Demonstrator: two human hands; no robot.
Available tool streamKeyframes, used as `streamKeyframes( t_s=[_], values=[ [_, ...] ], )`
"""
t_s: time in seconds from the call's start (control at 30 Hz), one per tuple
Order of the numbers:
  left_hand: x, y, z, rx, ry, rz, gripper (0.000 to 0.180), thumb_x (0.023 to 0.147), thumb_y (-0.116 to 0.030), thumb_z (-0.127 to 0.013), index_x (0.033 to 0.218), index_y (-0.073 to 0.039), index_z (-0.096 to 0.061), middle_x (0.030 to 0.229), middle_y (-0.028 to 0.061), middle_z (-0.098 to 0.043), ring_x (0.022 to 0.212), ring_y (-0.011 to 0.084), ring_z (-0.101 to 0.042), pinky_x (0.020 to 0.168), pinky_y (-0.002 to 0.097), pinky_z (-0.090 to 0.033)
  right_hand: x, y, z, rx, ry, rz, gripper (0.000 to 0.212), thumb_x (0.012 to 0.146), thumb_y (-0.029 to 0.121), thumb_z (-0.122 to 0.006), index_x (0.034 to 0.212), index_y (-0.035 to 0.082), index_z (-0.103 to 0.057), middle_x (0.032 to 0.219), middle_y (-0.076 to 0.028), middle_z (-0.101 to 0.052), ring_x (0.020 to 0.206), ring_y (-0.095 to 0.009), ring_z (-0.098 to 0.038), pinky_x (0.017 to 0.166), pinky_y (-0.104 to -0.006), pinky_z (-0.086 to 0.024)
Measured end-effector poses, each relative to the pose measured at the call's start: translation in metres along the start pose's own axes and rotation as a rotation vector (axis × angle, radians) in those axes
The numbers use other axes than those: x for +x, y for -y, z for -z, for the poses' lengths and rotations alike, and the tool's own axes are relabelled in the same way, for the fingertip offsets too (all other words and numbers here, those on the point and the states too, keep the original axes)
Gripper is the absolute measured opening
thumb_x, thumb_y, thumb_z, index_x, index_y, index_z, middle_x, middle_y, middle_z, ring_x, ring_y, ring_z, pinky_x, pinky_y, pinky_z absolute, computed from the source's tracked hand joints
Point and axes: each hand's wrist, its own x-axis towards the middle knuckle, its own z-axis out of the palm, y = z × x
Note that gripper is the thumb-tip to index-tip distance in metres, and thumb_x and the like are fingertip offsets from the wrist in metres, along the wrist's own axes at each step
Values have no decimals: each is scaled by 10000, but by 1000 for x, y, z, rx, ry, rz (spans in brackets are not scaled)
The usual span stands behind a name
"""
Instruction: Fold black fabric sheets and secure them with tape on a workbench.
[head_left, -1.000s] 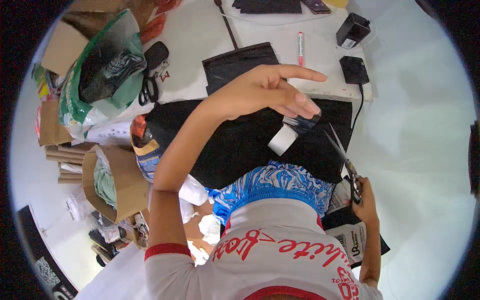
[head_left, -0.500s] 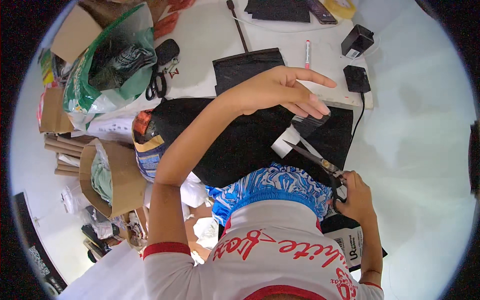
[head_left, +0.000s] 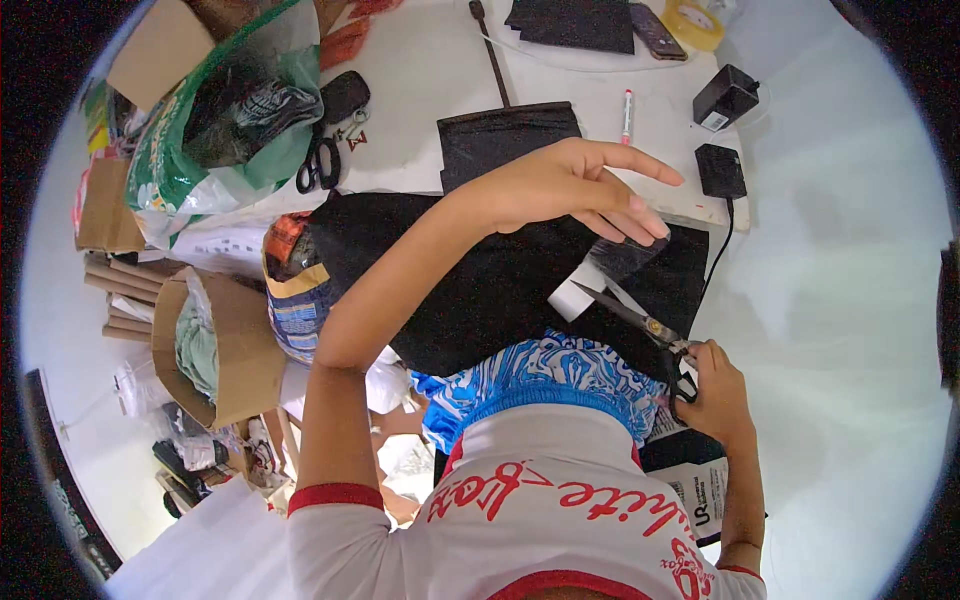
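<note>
Well, long-bladed metal scissors with black handles (head_left: 652, 328) have been swung inward over last second; tips now brought beside small white rectangular piece (head_left: 573, 298), above large black flat sheet (head_left: 450, 300). Looks lined up, no cut confirmed. Dark shiny see-through strip (head_left: 625, 258) pinched by left hand's (head_left: 545, 185) curled fingertips, index stretched free. Handles gripped by right hand (head_left: 722, 395); blade gap can't be told. White table's (head_left: 400, 130) front edge seen just past fingertips. Most room left rightward, over pale smooth surface (head_left: 830, 300).
</note>
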Motion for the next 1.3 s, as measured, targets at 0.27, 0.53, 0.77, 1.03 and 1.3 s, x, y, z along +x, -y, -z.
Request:
streamKeyframes(
  t_s=[0.27, 0.53, 0.77, 1.03, 1.3],
  values=[
    [-3, 4, 4, 30, -19, 3, 402, 904, -200, -540, 1291, -95, -503, 1051, 142, -663, 970, 209, -651, 860, 305, -506, -24, -10, -3, 27, 42, -85, 659, 591, 325, -794, 1064, 7, -463, 973, -150, -518, 898, -344, -541, 720, -418, -460],
    [-1, 3, 2, 55, -17, -1, 408, 902, -198, -541, 1294, -92, -499, 1061, 151, -659, 974, 218, -650, 863, 314, -508, -22, -2, 0, -8, -5, -66, 669, 556, 259, -818, 1047, -3, -448, 963, -161, -522, 888, -363, -545, 721, -406, -467],
    [-3, 2, 1, 20, -10, 2, 446, 890, -194, -578, 1310, -83, -479, 1078, 184, -644, 992, 238, -644, 866, 313, -512, -10, 6, 2, -36, -27, -11, 656, 578, 282, -815, 1043, -18, -463, 967, -160, -531, 897, -357, -553, 722, -404, -471],
    [-3, 1, 2, -12, 5, 0, 443, 887, -177, -575, 1307, -73, -480, 1067, 191, -646, 987, 239, -645, 872, 321, -511, 3, 11, 1, -70, -24, 13, 632, 597, 265, -808, 1051, -24, -476, 970, -154, -537, 885, -350, -565, 708, -396, -485],
    [-1, 2, 5, -4, 6, -7, 444, 880, -153, -579, 1303, -61, -481, 1072, 202, -640, 990, 249, -644, 874, 315, -511, -3, 1, -13, -37, -45, -15, 502, 646, 60, -718, 1088, 34, -482, 1040, -151, -581, 905, -348, -590, 698, -407, -499]
  ],
)
